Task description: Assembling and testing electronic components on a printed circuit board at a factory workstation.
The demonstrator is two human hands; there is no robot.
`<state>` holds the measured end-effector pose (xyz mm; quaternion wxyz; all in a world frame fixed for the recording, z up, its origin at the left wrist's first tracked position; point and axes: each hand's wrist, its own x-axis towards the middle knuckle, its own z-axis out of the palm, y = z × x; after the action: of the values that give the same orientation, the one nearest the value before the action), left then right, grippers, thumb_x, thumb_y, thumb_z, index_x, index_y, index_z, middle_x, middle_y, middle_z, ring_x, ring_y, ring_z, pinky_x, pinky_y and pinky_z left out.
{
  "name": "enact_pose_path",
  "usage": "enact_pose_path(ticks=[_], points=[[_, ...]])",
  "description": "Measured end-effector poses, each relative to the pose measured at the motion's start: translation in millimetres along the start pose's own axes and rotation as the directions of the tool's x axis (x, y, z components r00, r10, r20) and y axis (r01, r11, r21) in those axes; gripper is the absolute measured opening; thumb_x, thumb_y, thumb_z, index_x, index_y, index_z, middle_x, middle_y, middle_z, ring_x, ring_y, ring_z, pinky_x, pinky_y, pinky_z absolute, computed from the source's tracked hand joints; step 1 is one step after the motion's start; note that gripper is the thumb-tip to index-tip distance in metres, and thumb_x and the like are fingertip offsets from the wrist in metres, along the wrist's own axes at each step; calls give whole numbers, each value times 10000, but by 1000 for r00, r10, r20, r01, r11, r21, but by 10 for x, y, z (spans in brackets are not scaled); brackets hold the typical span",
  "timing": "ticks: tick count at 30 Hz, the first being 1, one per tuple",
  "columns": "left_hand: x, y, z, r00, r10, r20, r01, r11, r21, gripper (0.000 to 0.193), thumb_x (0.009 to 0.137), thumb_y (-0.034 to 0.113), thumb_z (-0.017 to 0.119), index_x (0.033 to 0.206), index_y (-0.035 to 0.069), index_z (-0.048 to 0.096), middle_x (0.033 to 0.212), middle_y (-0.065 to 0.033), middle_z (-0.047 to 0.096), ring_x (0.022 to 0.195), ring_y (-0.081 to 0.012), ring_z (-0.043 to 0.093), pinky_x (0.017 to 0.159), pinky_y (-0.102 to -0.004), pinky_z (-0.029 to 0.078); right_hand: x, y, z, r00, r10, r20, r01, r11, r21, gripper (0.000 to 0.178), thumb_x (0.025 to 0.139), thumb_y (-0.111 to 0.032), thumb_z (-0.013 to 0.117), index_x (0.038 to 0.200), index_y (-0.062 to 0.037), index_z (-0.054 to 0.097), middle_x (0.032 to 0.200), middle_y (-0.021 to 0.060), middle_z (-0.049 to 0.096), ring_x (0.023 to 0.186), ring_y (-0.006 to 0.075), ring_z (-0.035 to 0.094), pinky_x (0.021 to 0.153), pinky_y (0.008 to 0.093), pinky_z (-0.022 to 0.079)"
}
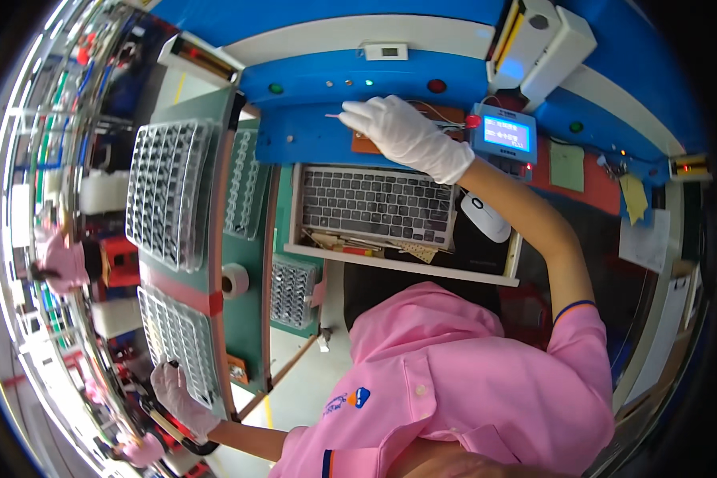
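Observation:
My left hand (182, 398), in a white glove, is at the lower left beside a clear plastic tray (167, 331). Its fingers are bent together around a small black part (173, 364), too small to name more exactly. My right hand (410, 137), also gloved in white, reaches over the blue work surface (311, 135) with its fingers stretched to the left. A thin pink tip shows at the end of one finger; what it is cannot be made out. Behind that hand lies an orange-brown plate (366, 143), partly covered by it.
A keyboard (374, 203) and white mouse (486, 217) sit in an open drawer. A small blue-screened device (504, 131) stands at right. More part-filled trays (171, 191) are stacked on the green shelf at left, near a tape roll (234, 280). Other people work at far left.

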<state>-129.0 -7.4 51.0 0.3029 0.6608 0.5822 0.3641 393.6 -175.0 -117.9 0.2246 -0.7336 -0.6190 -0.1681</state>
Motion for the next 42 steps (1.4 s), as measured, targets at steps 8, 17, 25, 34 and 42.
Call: enact_pose_path(ticks=[8,17,25,34,42], points=[[-252,1092,2270,773,113,625,136,932,-336,264,986,116,579,1223,50,674,1233,-54,630,1089,-163,610,920,-290,490,-62,98,64,992,-55,-111,60,997,46,209,928,-67,613,1133,-68,649,1152,67,644,885,211,592,833,361,504],[-335,1188,4102,382,745,548,-606,649,-460,366,939,61,641,1291,157,659,1072,-93,680,972,-200,632,857,-303,505,-474,66,-709,940,97,-327,-99,995,13,372,851,7,693,1202,-114,665,1148,35,668,1013,240,596,924,380,478],[-242,1169,4387,-71,909,410,-967,38,-251,282,839,59,678,1114,89,622,1094,-53,666,931,-256,646,741,-364,523,-985,86,-1051,928,185,-324,-236,964,-126,352,853,26,683,1176,-112,667,1151,38,671,1005,256,601,885,344,485],[-511,1261,4151,-29,801,598,-979,-143,144,467,813,51,677,1271,21,589,1344,-128,542,1229,-312,510,917,-433,441,-959,52,-883,864,405,-298,-351,910,221,322,887,38,658,1178,-101,663,1137,58,678,1012,234,614,886,322,504],[-535,1183,4034,-38,748,662,-955,-222,197,655,782,12,690,1410,95,523,1440,-90,415,1375,-332,378,1079,-518,349,-613,-148,-575,829,505,-241,-322,783,532,274,939,16,622,1193,-83,656,1169,49,666,1040,211,632,927,313,516]])
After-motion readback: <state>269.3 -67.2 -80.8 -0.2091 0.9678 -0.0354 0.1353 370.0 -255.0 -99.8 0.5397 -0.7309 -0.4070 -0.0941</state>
